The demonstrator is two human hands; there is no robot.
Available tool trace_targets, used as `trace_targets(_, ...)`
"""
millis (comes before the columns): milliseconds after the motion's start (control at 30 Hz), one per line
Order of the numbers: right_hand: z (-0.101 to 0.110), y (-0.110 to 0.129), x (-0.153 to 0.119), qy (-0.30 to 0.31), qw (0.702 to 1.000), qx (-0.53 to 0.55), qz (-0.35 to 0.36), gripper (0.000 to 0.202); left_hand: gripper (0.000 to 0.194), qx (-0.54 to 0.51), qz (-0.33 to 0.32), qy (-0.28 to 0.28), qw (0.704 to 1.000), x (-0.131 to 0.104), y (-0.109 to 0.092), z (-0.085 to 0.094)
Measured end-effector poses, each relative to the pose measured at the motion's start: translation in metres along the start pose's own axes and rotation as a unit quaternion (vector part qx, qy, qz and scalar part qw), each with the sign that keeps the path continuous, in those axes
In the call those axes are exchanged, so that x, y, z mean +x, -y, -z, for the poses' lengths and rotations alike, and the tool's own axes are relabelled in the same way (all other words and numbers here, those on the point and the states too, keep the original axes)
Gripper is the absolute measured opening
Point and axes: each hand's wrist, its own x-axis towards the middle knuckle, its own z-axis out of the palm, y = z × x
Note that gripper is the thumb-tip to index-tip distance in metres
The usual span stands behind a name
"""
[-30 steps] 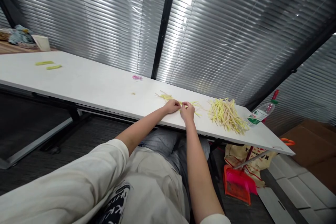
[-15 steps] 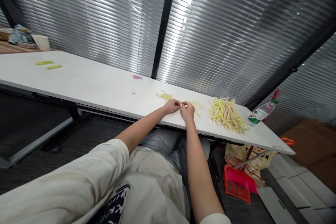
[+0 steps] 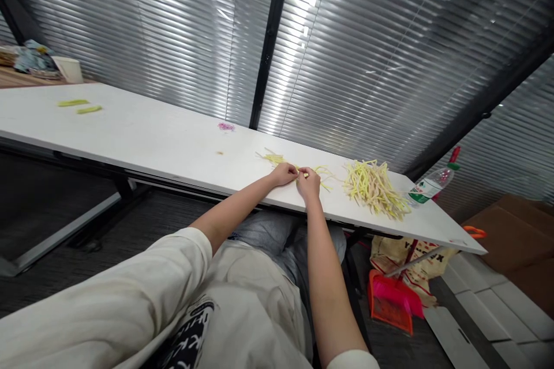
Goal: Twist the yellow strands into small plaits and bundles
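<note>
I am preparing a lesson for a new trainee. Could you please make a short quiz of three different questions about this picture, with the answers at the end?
1. Multiple choice. What colour is the cap of the bottle?
A) Blue
B) Green
C) Black

2. True or false? The large pile lies nearer to the right hand than to the left hand.

3. Count. How many yellow-green pieces lie apart near the left end of the table?

Key
1. B, green.
2. True; it lies to the right of both hands.
3. Two.
</note>
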Motion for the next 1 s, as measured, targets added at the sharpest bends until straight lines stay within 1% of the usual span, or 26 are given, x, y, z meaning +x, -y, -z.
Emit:
trace_targets(133, -0.0005, -0.0017, -0.0006, 0.016, 1.0, -0.009, 0.008, 0.026, 0.025, 0.008, 0.01, 0.001, 1.0, 0.0004, 0.0003, 0.0002)
trace_targets(233, -0.0004, -0.0025, -0.0005, 0.022, 1.0, -0.007, 0.016, 0.026, 0.025, 0.016, 0.002, -0.006, 1.0, 0.0, 0.0003, 0.0002)
trace_targets(333, -0.0003, -0.0031, -0.0005, 0.025, 1.0, -0.005, 0.012, 0.026, 0.025, 0.023, -0.004, -0.005, 1.0, -0.0003, 0.0004, 0.0001)
trace_targets(633, -0.0006, -0.0034, -0.0013, 0.027, 1.0, 0.006, 0.011, 0.024, 0.027, 0.024, 0.004, -0.008, 1.0, -0.0009, -0.0004, 0.0002)
trace_targets(1000, -0.0003, -0.0039, -0.0005, 0.029, 0.999, 0.004, 0.014, 0.023, 0.024, 0.019, 0.002, -0.002, 1.0, -0.0037, -0.0082, 0.0035)
